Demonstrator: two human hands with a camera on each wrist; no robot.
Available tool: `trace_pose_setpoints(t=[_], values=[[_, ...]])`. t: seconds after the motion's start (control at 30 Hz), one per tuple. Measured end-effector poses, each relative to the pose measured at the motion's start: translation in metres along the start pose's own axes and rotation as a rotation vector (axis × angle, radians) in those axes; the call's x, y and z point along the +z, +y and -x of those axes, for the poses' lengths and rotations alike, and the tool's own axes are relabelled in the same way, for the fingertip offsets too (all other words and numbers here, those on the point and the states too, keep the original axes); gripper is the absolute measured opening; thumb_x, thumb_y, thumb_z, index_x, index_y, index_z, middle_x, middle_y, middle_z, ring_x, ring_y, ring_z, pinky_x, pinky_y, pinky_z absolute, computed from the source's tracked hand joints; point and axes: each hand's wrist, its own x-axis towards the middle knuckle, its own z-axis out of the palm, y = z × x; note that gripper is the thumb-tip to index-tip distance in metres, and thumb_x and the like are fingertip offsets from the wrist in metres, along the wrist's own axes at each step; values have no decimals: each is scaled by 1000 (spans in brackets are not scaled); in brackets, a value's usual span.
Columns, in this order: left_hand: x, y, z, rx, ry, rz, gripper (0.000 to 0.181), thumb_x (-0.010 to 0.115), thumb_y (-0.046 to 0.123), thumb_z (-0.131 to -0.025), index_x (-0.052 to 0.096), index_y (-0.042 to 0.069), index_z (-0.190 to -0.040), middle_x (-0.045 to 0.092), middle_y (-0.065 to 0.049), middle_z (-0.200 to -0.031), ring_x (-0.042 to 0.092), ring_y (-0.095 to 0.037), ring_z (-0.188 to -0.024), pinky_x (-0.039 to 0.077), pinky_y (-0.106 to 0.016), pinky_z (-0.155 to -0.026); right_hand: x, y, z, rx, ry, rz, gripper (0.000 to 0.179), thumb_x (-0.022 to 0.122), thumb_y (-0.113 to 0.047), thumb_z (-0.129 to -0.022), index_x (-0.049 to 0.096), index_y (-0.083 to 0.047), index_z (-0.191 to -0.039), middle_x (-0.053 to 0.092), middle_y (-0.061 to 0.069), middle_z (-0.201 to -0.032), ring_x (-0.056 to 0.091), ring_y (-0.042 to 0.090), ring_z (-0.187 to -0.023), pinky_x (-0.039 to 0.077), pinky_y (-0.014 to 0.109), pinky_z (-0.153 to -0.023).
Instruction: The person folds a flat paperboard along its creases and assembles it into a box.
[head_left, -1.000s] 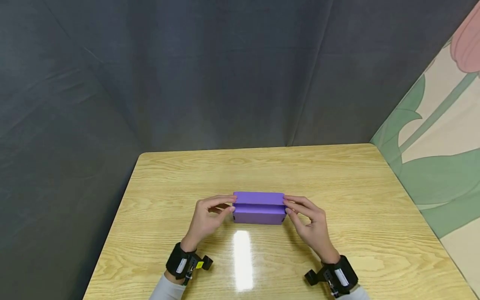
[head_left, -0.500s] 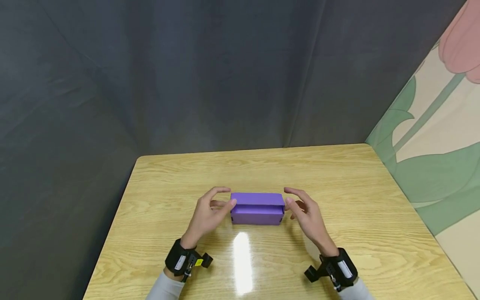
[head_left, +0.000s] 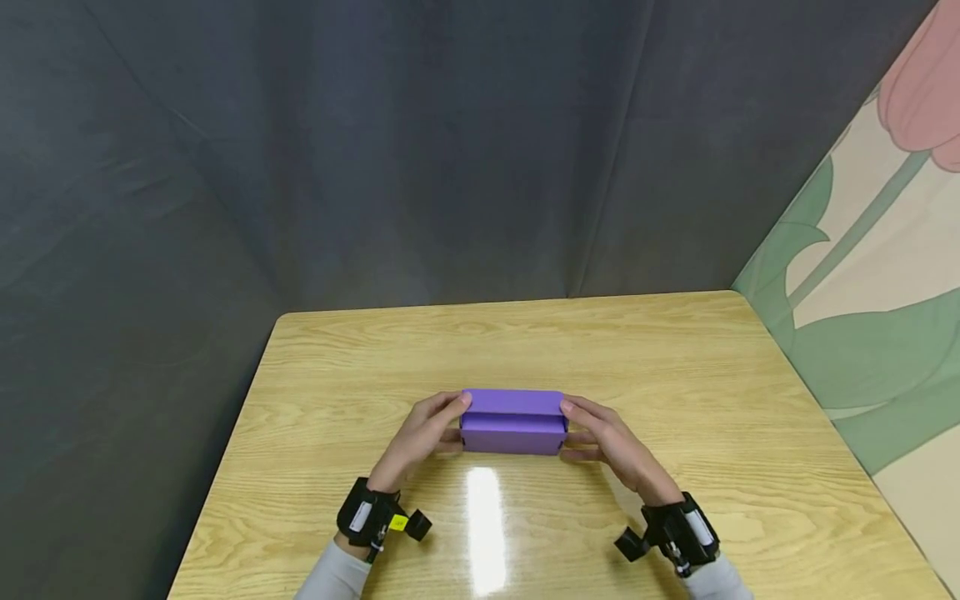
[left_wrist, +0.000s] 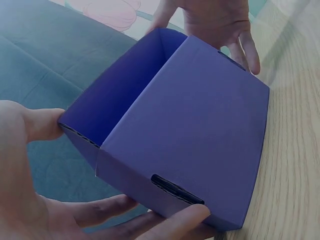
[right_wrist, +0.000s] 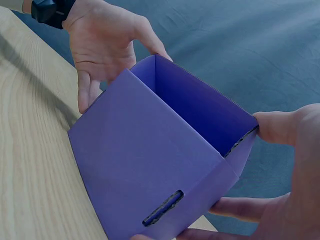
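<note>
A small purple cardboard box (head_left: 513,441) sits between the two hands near the middle of the table. Its lid (head_left: 513,402) is raised, leaving a gap above the front wall, and the deep purple inside shows in both wrist views. My left hand (head_left: 420,433) grips the left end, thumb at the lid's corner and fingers spread along the side. At the other end my right hand (head_left: 611,437) does the same, with its thumb (right_wrist: 275,125) against the lid's edge. A dark-edged slot (right_wrist: 162,207) is cut near the box's lower front corner.
The light wood table (head_left: 337,358) meets a dark grey curtain (head_left: 450,167) at the back. A flower-patterned cloth (head_left: 885,333) hangs along the right side. Each wrist wears a black strap with a small camera (head_left: 418,525) sticking inward.
The hands let go of the lid's ends with fingers lifted, then came back lower, fingers along the box's sides and thumbs on the lid corners. The box has stayed nearly in place.
</note>
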Motion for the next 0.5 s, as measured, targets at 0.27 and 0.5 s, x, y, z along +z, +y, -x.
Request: trace_pose_setpoints(t=[0.27, 0.5], values=[[-2, -1, -1, -22, -13, 39, 68, 63, 47, -106, 53, -1, -153, 57, -33, -147, 74, -46, -114, 62, -54, -96, -4, 2, -1, -9, -20, -27, 72, 53, -40, -112, 30, 3, -165, 44, 40, -156, 71, 46, -121, 62, 55, -98], [-4, -3, -1, -20, -17, 18, 69, 64, 49, -106, 52, 2, -155, 59, -30, -146, 75, -43, -112, 63, -51, -95, -6, 3, -2, -11, -32, -33, 71, 53, -37, -112, 29, 3, -165, 44, 41, -156, 70, 46, -121, 61, 56, -98]])
